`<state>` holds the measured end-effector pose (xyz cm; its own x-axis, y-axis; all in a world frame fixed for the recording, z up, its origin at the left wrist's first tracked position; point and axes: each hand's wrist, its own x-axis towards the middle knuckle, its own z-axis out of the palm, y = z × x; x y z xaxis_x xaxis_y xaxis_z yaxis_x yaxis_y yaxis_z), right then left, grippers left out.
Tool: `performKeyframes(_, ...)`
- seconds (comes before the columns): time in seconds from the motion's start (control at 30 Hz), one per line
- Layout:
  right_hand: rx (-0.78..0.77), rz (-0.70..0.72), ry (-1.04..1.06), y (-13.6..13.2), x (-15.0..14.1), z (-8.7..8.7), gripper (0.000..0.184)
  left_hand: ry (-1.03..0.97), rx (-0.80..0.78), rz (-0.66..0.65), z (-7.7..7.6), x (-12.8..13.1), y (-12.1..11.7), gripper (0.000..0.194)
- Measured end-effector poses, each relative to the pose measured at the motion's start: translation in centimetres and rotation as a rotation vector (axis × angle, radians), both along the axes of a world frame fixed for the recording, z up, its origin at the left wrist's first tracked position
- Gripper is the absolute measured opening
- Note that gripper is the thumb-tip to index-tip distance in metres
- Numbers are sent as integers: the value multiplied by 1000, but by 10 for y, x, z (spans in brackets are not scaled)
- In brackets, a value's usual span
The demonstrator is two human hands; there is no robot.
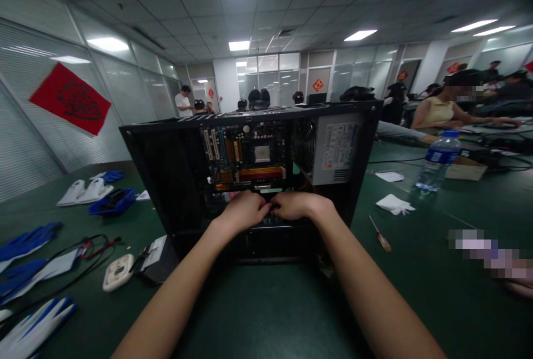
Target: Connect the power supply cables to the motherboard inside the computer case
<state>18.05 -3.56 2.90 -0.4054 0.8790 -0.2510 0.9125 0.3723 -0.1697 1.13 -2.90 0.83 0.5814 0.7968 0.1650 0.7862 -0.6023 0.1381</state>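
Observation:
A black open-sided computer case (250, 118) stands upright on the table in front of me. Inside it a motherboard (271, 145) is mounted with its processor socket (262, 153) and colored slots showing. At the upper right sits a silver power supply (339, 150) with a fan. Both hands reach into the lower part of the case, below the board. My left hand (246, 206) has its fingers curled in a pinch. Beside it my right hand (291, 205) is closed too, fingertips almost meeting the left ones. Whatever they grip is too small and dark to make out.
Left on the green table lie blue-and-white gloves (33, 328), a blue tray (112, 203), cables, a white square device (118, 273) and a dark box (158, 259). To the right are a screwdriver (380, 235), crumpled tissue (395, 204) and a water bottle (438, 161). Several people work beyond.

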Motion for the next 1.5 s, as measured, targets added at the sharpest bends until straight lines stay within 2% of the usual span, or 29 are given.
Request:
performKeyframes(0.13,-115,-66,-113,11,-5,-15,45,-2,6,-11,-1,-3,2,43)
performKeyframes(0.2,-103,-111,-112,14,-5,-20,44,-19,6,-12,-1,-3,2,40)
performKeyframes(0.37,179,-59,151,10,-14,-15,32,-116,5,-39,-5,-2,7,33)
performKeyframes(0.5,489,-282,366,-1,-31,-2,27,-383,106,26,-4,-4,14,34)
performKeyframes(0.6,634,-291,665,-10,-35,12,23,-622,167,23,7,-8,12,36)
performKeyframes(0.67,628,-248,931,-14,-31,21,26,-762,182,-15,19,-13,5,40)
performKeyframes(0.77,523,-206,1247,-20,-23,31,37,-921,203,-58,37,-22,-8,43)
performKeyframes(0.9,363,-207,1410,-29,-18,37,37,-1078,281,-36,47,-29,-14,39)
performKeyframes(0.97,297,-184,1434,-33,-18,40,38,-1258,194,-17,46,-28,-11,42)
performKeyframes(1.07,272,-138,1386,-38,-17,42,38,-1433,-204,-6,43,-21,-5,56)
performKeyframes(1.13,254,-74,1259,-42,-15,43,37,-1468,-370,3,42,-17,-5,61)
performKeyframes(1.2,230,-16,1055,-49,-12,44,35,-1493,-383,7,43,-14,-8,62)
performKeyframes(1.27,227,-13,850,-58,-12,45,37,-1460,-321,17,44,-12,-14,63)
performKeyframes(1.33,244,-31,730,-68,-16,46,42,-1369,-238,22,44,-10,-19,62)
performKeyframes(1.43,245,38,727,-77,-25,47,42,-1270,-181,-4,45,-7,-26,61)
performKeyframes(1.5,231,81,790,-78,-29,47,41,-1280,-235,-16,49,-6,-31,62)
